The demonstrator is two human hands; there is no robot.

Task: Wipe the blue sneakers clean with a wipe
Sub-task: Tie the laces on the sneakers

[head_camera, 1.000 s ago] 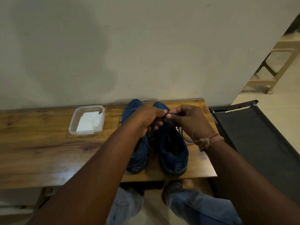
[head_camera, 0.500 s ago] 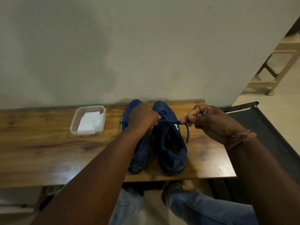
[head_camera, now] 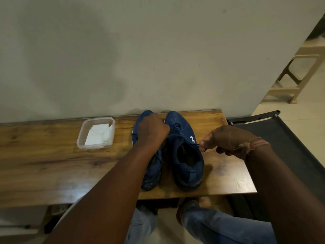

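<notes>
A wooden bench [head_camera: 52, 166] is standing against a plain wall, carrying toward its back edge a clear tub [head_camera: 82, 138] holding white wipes [head_camera: 98, 134]. Near its right end the blue sneakers [head_camera: 186, 155] are sitting side by side, the left hand [head_camera: 151, 132] curling closed over their laces while the right hand [head_camera: 228, 140] is pinching a lace end, now pulled lower and farther right than a moment ago.

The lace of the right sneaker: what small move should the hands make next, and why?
Probably let the lace go and reach for a wipe. The right hand pinches the lace end, the left hand is curled at the laces, and the wipes lie untouched in the plastic tub left of the sneakers.
</notes>
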